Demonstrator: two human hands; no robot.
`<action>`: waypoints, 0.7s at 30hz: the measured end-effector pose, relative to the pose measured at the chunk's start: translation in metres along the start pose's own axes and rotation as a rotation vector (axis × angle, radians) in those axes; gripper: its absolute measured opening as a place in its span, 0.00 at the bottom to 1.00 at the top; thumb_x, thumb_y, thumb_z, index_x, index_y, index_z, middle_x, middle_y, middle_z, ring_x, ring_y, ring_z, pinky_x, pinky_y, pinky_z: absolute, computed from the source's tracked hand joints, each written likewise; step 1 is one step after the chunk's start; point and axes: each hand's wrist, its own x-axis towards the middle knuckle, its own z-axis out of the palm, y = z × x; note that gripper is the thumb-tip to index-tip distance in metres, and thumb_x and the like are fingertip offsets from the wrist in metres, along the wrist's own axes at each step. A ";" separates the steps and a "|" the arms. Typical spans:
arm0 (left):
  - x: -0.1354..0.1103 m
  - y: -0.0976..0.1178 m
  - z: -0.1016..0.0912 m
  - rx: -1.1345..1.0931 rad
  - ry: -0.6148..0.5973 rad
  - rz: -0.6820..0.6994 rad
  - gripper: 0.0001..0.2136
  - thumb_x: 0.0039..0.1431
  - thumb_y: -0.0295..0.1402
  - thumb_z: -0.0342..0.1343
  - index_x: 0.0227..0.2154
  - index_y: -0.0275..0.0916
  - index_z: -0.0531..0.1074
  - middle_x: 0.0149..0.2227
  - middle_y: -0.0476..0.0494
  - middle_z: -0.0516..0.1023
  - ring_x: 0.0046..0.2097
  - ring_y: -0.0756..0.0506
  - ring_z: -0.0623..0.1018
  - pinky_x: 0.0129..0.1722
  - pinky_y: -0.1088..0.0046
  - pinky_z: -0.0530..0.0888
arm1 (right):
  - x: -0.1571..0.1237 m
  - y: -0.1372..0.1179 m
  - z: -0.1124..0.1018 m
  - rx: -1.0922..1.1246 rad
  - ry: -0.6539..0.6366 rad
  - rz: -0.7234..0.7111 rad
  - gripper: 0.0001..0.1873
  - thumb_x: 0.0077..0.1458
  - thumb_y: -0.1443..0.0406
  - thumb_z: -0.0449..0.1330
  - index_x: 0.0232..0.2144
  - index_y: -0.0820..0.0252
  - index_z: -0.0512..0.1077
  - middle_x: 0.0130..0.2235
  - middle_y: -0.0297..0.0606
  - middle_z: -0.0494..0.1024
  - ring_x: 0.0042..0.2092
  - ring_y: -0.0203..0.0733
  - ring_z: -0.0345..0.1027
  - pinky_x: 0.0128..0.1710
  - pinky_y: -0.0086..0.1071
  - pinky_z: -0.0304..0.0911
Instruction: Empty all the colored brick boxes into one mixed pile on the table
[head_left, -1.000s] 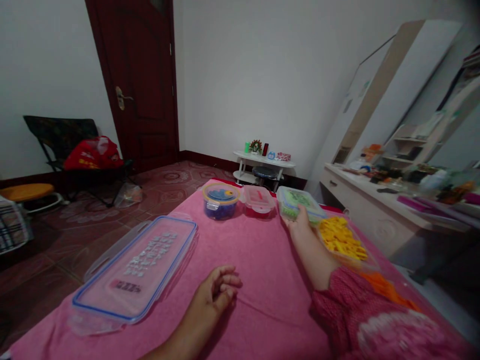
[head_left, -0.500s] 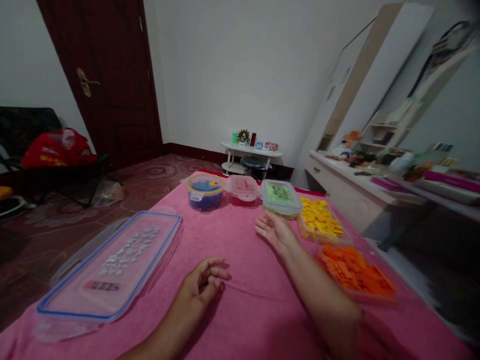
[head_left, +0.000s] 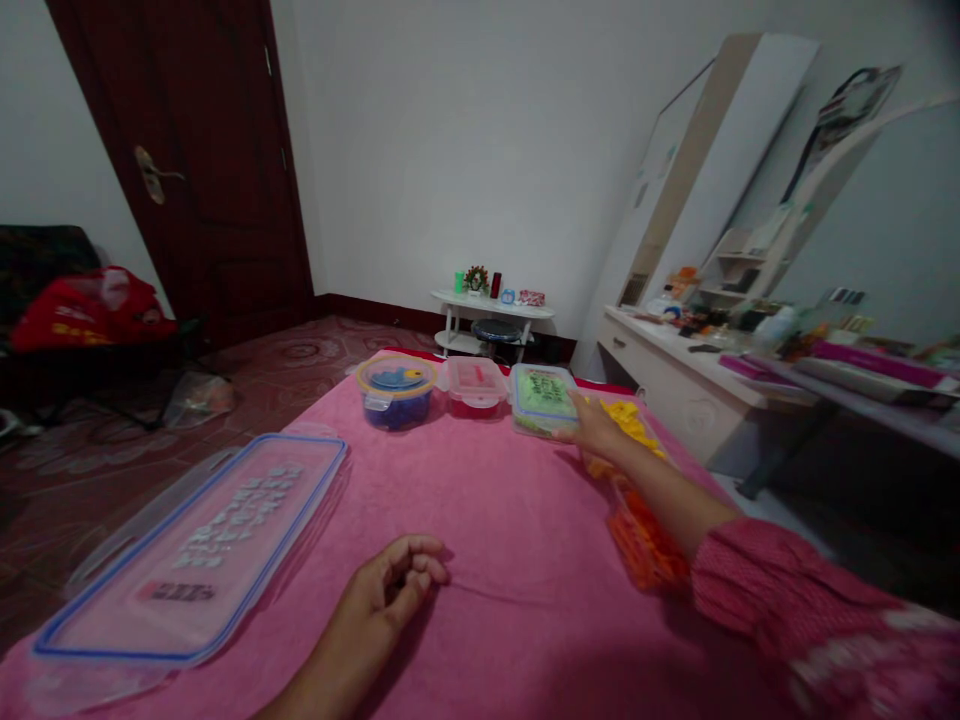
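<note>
My left hand (head_left: pixel 397 585) rests on the pink cloth (head_left: pixel 480 510), its fingers loosely curled and nothing visible in them. Further out, my right hand (head_left: pixel 596 430) is at the right front corner of a lidded food container (head_left: pixel 545 400) with green contents. Thumb and fingers appear to grip that corner, though part of the grasp is hidden. Just behind this hand is an unlidded container of yellow pieces (head_left: pixel 634 425). Under my right forearm, orange pieces (head_left: pixel 645 545) fill another box, partly covered by the arm.
A round container with blue contents (head_left: pixel 397 392) and a lidded box with red contents (head_left: pixel 476 388) stand along the far edge. A large blue-rimmed lid (head_left: pixel 202 550) lies at left. Beyond are a small white table (head_left: pixel 491 305) and a dresser (head_left: pixel 675 365).
My right hand has moved right, from above the cloth to the green container's corner. The left hand has stayed nearly still. The view has shifted slightly.
</note>
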 end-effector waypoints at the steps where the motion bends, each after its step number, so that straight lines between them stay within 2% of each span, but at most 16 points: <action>1: 0.000 0.000 0.000 -0.001 -0.001 -0.012 0.13 0.56 0.41 0.55 0.39 0.38 0.71 0.33 0.43 0.75 0.38 0.46 0.73 0.39 0.73 0.67 | 0.004 -0.002 0.003 -0.038 -0.037 -0.012 0.46 0.43 0.57 0.66 0.62 0.61 0.54 0.58 0.53 0.62 0.56 0.52 0.60 0.53 0.40 0.57; 6: -0.001 0.003 0.001 -0.010 -0.008 -0.024 0.13 0.56 0.41 0.55 0.38 0.38 0.72 0.33 0.43 0.74 0.38 0.46 0.73 0.39 0.73 0.66 | 0.009 -0.010 0.014 -0.189 -0.139 -0.095 0.36 0.49 0.55 0.62 0.60 0.55 0.59 0.54 0.47 0.69 0.54 0.49 0.64 0.51 0.38 0.59; 11: 0.000 0.002 0.001 -0.001 -0.008 -0.019 0.12 0.57 0.40 0.54 0.37 0.37 0.72 0.33 0.42 0.75 0.37 0.46 0.73 0.38 0.72 0.67 | 0.000 -0.015 0.014 -0.360 -0.097 -0.125 0.32 0.52 0.55 0.60 0.59 0.51 0.60 0.51 0.50 0.71 0.51 0.53 0.66 0.46 0.42 0.61; 16: -0.003 0.000 0.001 0.017 -0.049 -0.038 0.11 0.59 0.39 0.52 0.37 0.37 0.73 0.36 0.41 0.75 0.39 0.46 0.73 0.40 0.72 0.67 | -0.003 -0.020 0.001 -0.506 -0.078 -0.238 0.28 0.53 0.63 0.59 0.57 0.54 0.62 0.47 0.51 0.74 0.46 0.53 0.69 0.42 0.41 0.61; 21: -0.004 0.000 0.002 0.046 -0.059 -0.041 0.11 0.60 0.39 0.51 0.35 0.37 0.72 0.39 0.39 0.76 0.41 0.45 0.73 0.41 0.71 0.67 | -0.007 -0.021 -0.004 -0.588 -0.055 -0.336 0.22 0.59 0.62 0.52 0.55 0.55 0.63 0.44 0.49 0.75 0.44 0.54 0.70 0.39 0.40 0.61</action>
